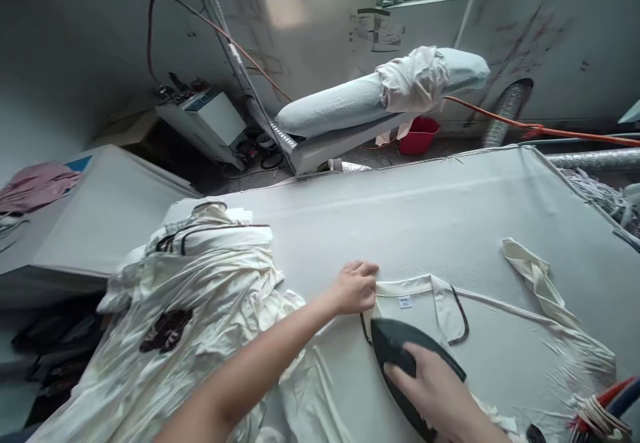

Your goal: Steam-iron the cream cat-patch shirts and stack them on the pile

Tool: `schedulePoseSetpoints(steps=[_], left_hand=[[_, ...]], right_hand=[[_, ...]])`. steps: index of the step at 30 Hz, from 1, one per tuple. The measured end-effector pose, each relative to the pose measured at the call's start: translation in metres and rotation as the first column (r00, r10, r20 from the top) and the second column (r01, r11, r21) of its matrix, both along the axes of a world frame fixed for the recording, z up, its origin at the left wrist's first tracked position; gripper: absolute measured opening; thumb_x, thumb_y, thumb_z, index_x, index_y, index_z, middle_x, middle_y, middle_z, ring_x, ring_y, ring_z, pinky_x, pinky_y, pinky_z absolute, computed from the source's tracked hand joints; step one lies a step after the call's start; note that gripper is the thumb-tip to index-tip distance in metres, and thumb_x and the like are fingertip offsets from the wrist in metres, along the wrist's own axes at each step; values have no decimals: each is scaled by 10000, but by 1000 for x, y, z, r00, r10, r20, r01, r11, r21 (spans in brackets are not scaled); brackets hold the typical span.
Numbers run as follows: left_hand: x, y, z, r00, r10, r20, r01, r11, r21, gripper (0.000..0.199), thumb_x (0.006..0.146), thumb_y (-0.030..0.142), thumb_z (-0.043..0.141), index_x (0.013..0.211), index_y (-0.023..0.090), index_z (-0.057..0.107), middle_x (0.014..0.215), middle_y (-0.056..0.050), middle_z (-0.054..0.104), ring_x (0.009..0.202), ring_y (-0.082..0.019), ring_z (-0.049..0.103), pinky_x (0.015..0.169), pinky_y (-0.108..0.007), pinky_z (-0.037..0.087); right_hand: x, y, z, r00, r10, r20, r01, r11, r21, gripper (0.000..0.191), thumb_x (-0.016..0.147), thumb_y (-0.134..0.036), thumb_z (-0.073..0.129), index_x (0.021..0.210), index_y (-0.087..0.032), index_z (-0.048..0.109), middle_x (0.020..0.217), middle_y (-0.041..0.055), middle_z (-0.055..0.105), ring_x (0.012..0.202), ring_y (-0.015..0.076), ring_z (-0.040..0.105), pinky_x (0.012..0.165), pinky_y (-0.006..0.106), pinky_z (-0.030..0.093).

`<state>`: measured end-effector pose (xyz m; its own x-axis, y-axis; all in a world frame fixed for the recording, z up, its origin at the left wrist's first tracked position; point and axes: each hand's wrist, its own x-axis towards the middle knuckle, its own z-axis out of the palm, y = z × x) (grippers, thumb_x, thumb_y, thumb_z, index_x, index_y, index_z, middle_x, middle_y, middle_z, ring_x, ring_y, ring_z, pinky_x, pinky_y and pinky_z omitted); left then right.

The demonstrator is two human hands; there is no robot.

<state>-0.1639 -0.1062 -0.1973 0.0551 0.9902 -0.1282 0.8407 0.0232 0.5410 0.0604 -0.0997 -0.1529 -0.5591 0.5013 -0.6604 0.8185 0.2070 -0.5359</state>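
A cream blouse with dark piping on its collar lies spread on the padded ironing table. A small white label shows inside its neck. My left hand has its fingers curled over the left end of the collar. In my right hand, closed round the handle, is a dark iron. Its tip rests on the blouse just below my left hand, and its rear runs toward the bottom edge of the view. My palm hides part of the handle.
Left of the blouse is a heap of cream garments. A padded sleeve board with cloth wrapped on it stands beyond the ironing table. Behind are a red bucket and an orange hose. Bundled cables lie at lower right.
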Motion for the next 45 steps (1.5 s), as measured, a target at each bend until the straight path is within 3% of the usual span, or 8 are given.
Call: schedulePoseSetpoints(steps=[3,8,15,20,28,35,39,45], left_hand=[[14,-73,-6,872,479,-102,-485,873,-45,227,926,333,503,1010,191,659,1026,-83,682,999,-214,605,918,-327,426],[3,-195,15,774,545,-323,-630,610,-481,331,862,504,570,862,204,711,923,-103,722,941,-310,654,786,-353,418],[-33,-230,33,727,667,-162,-636,565,-525,351,764,531,659,620,211,648,700,-14,676,699,-194,606,625,-259,297],[-41,-260,35,703,699,-133,-640,541,-546,321,810,476,606,637,207,624,683,2,634,668,-166,559,597,-259,245],[-46,-220,51,599,766,-231,-779,493,-387,231,886,389,522,774,214,623,832,-5,681,812,-193,604,679,-257,331],[29,-55,-7,683,721,116,-717,693,-83,238,889,427,627,1021,235,678,1093,-53,671,1103,-236,561,975,-338,380],[43,-6,-27,665,739,-109,-744,668,-10,369,809,490,725,1060,229,659,1125,-82,619,1132,-284,515,986,-412,360],[25,-8,-9,651,752,104,-752,657,-54,238,841,361,657,1008,192,648,1098,-78,643,1078,-234,557,988,-367,394]], right_hand=[[-32,29,0,1000,-8,-16,10,996,87,435,903,-580,418,932,-193,614,935,89,705,866,227,652,713,292,398],[-73,74,8,943,326,66,-331,940,84,430,873,-593,474,884,-194,635,784,64,686,663,185,612,586,278,351],[-137,13,25,406,910,88,-894,376,243,366,755,-526,633,841,-190,750,832,113,719,786,290,681,644,321,443],[-163,-32,34,205,977,60,-971,196,139,560,762,-676,643,962,-167,768,912,146,733,869,337,699,758,409,542],[-153,-60,30,531,844,81,-847,526,79,457,802,-535,576,996,-157,745,975,160,727,914,352,698,776,441,553],[-45,97,25,974,180,138,-193,978,85,522,844,-665,492,877,-172,659,797,84,684,672,201,629,596,285,433],[18,142,30,977,-27,211,2,993,117,563,926,-603,350,903,-117,631,696,88,634,481,132,500,503,268,360],[109,0,14,809,511,291,-518,853,-58,199,735,-278,564,806,-244,746,878,77,747,878,288,705,704,307,461]])
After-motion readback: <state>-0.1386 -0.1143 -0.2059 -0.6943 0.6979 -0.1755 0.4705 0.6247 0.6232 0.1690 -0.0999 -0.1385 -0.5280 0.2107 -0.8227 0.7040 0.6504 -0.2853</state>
